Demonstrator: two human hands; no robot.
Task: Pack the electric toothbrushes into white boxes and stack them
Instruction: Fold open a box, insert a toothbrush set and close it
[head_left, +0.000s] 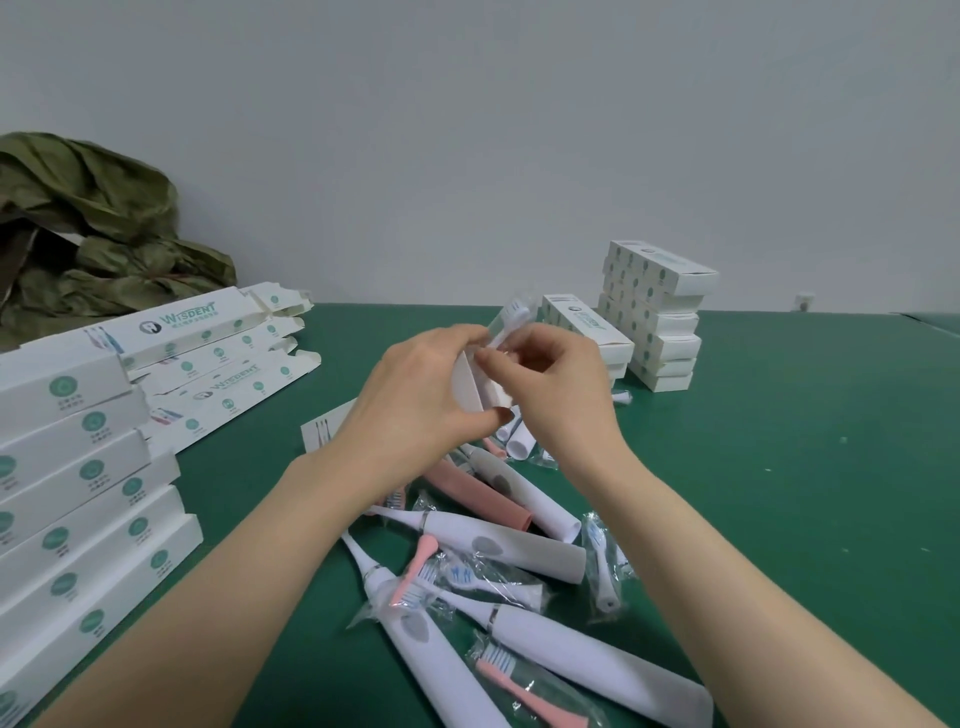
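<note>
My left hand (415, 395) grips a white toothbrush handle (467, 387) held above the green table (779, 467). My right hand (550, 379) pinches a bagged white brush head (511, 322) at the top of that handle. Below my hands lies a heap of white toothbrushes (524, 551), a pink one (478, 499) and several bagged brush heads (602, 561). White packed boxes (657, 322) stand stacked at the back right. Open white boxes (208, 358) lie at the left.
A tall stack of white boxes (78, 519) fills the near left edge. A crumpled green bag (93, 234) sits at the back left against the grey wall. A small leaflet (324, 428) lies by my left wrist. Bare green table stretches to the right.
</note>
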